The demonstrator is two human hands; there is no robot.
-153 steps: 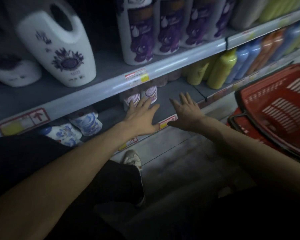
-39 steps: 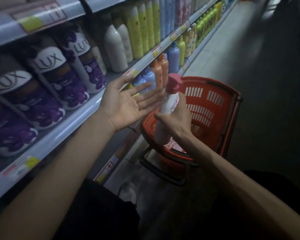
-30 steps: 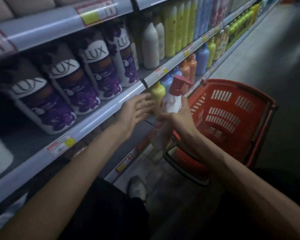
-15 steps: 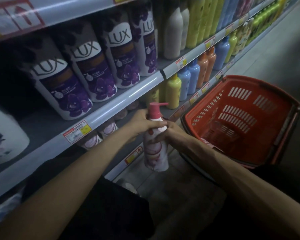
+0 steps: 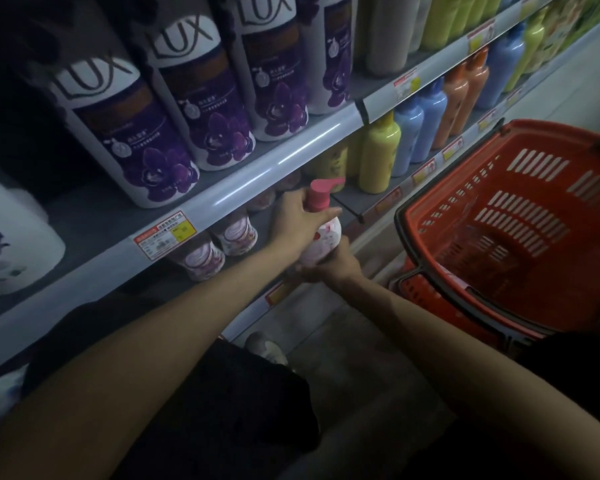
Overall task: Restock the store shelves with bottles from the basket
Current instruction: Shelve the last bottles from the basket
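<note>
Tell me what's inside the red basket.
Only the red basket's slotted walls and floor show, with no bottle visible inside. Its nearest part is hidden behind its own rim and dark clothing. The left hand and right hand hold the pink-capped bottle outside it.

One pump bottle [image 5: 321, 237], one basket [image 5: 548, 209], two hands [image 5: 291, 225] [image 5: 338, 268].
</note>
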